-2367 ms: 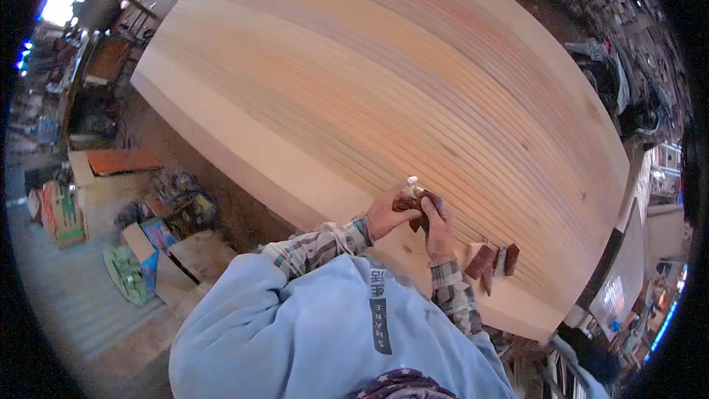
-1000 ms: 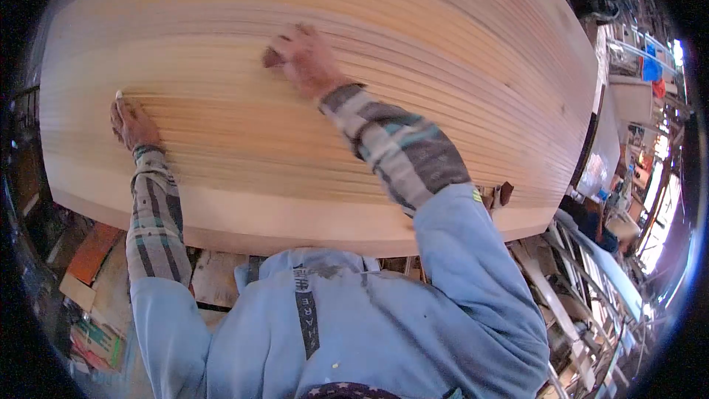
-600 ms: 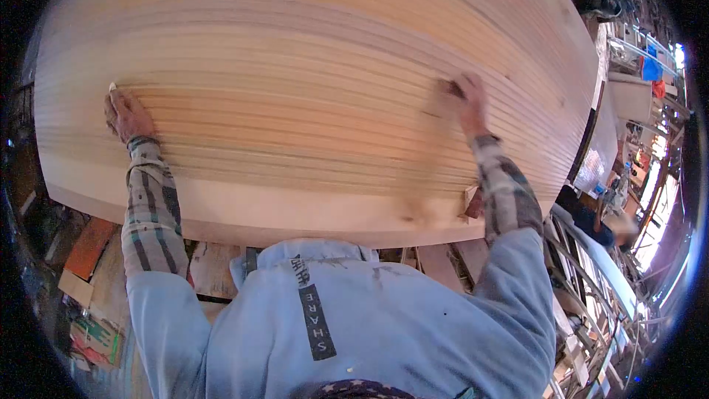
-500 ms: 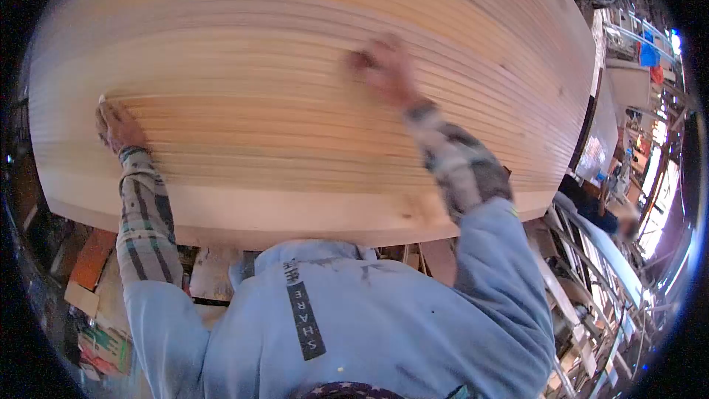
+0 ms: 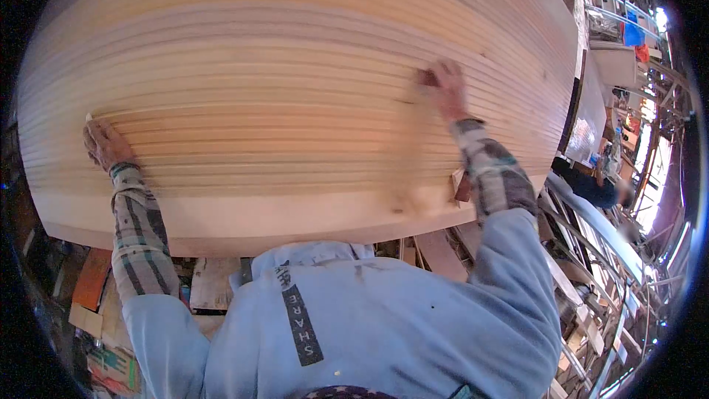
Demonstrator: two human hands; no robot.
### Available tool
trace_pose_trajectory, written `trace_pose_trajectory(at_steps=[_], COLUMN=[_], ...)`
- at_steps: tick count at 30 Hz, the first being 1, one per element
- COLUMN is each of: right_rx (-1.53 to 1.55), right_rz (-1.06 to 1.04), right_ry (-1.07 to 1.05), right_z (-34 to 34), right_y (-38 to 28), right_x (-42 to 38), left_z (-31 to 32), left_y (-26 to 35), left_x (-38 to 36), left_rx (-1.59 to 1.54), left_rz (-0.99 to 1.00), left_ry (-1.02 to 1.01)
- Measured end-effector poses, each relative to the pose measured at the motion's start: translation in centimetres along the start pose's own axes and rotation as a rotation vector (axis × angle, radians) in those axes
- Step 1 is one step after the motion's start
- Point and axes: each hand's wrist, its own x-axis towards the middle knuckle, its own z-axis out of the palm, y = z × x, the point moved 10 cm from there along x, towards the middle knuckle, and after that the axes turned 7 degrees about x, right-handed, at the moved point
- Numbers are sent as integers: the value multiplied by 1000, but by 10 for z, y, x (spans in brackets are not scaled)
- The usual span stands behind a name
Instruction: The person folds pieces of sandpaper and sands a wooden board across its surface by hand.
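A broad, pale wooden panel (image 5: 244, 218) with many long parallel grooves stretches out before me. My right hand (image 5: 448, 92) is closed around a small reddish-brown piece of sandpaper (image 5: 426, 77) over the grooves, right of the middle. On the panel's left part rests my left hand (image 5: 108, 145), its fingers laid on the wood and holding nothing that I can see. A pale tip shows at its fingers. Beside my right forearm, near the front edge, lies another brown folded piece (image 5: 462, 187), partly hidden by the sleeve.
Wood offcuts, including an orange-brown board (image 5: 91, 278), lie below the panel at left. Long strips and scraps (image 5: 580, 310) are piled at lower right. Another person (image 5: 591, 186) is at the far right, near a shiny sheet (image 5: 583, 137).
My right hand has moved right and slightly toward me over the grooves, with the sandpaper in it. The left hand stays on the panel; the whole view has shifted a little.
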Motion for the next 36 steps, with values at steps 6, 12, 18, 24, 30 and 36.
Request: trace_pose_trajectory(at_steps=[6, 12, 18, 24, 30, 36], right_rx=[185, 66, 95, 312, 190, 242], right_rz=[-333, -146, 42, -401, -118, 78], right_ry=[170, -91, 43, 138, 23, 128], right_z=[99, 23, -12, 96, 19, -6], right_y=[-223, -41, 22, -208, -52, -28], right_x=[118, 32, -10, 116, 40, 31], left_z=[-17, -5, -31, -20, -14, -24], left_y=[7, 2, 24, 10, 10, 22], left_x=[7, 5, 2, 7, 6, 2], left_rx=[14, 85, 38, 37, -33, 23], left_rz=[19, 141, 39, 81, 95, 17], left_ry=[-11, 62, 30, 36, 7, -31])
